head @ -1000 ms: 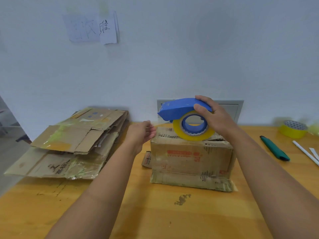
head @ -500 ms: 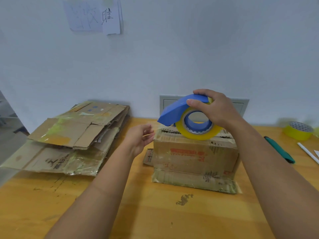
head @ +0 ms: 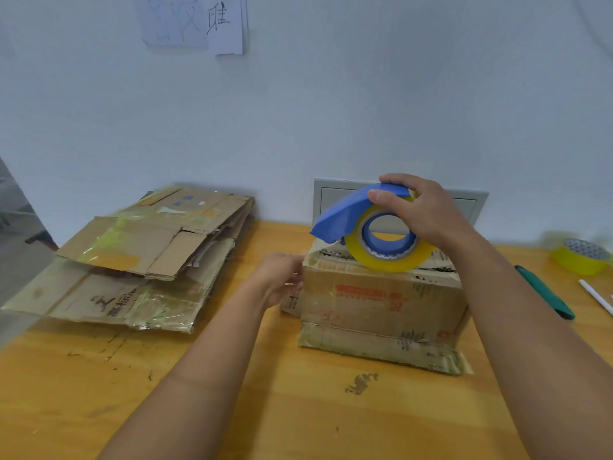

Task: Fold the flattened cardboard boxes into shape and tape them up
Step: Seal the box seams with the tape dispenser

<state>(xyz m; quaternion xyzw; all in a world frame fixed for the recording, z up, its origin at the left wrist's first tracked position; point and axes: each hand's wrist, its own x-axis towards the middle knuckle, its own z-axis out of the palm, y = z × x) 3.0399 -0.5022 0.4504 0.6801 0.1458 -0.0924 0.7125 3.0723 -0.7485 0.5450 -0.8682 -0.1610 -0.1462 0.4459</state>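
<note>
A folded cardboard box [head: 381, 303] stands on the wooden table [head: 298, 410], its top flaps closed. My right hand [head: 424, 214] grips a blue tape dispenser [head: 338, 217] loaded with a yellow tape roll [head: 388, 260], which rests on the box top. The dispenser's nose points at the box's upper left edge, and a short strip of clear tape runs down from it to that corner. My left hand [head: 282, 277] touches the box's left side at that corner with its fingers. A stack of flattened cardboard boxes [head: 149, 254] lies to the left.
On the right of the table lie a second yellow tape roll [head: 580, 257], a green utility knife [head: 544, 290] and a white pen [head: 597, 297]. A grey wall panel [head: 331, 197] sits behind the box. The table's left edge runs past the flat stack.
My left hand has moved right and now touches the box's left upper corner. My right hand has tipped the dispenser's nose down toward that edge.
</note>
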